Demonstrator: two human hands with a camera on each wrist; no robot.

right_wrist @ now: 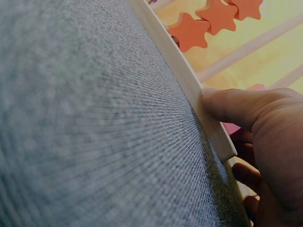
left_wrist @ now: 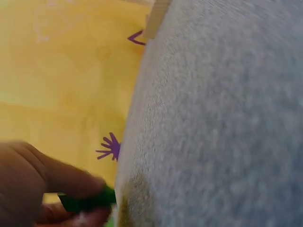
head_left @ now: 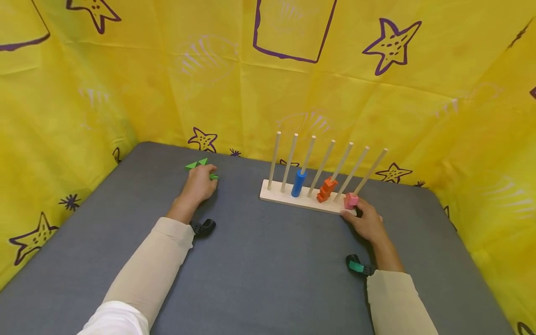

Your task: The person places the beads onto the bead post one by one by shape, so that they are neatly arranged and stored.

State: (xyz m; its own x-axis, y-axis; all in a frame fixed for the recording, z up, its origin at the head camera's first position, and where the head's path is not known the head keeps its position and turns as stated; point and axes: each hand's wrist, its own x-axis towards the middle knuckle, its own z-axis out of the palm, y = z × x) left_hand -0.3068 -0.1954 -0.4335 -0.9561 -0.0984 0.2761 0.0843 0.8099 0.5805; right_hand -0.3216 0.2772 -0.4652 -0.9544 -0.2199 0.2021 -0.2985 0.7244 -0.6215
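My left hand (head_left: 200,182) is at the left of the table and pinches a small green block (left_wrist: 87,201) between thumb and fingers. Just beyond it lie green triangular blocks (head_left: 191,165). To the right stands a wooden peg stand (head_left: 278,197) with several upright pegs. A blue cylinder stack (head_left: 298,184) sits on one peg, orange star blocks (head_left: 326,190) on another, and pink blocks (head_left: 351,201) on the rightmost. My right hand (head_left: 368,222) grips the stand's right end, its thumb on the front edge; the other fingers are partly hidden behind the base.
A grey cloth-covered table (head_left: 268,270) spreads beneath everything. Behind and at both sides hangs a yellow curtain (head_left: 167,83) with purple starfish drawings, close to the back of the stand. Black wrist devices (head_left: 204,228) are worn on both wrists.
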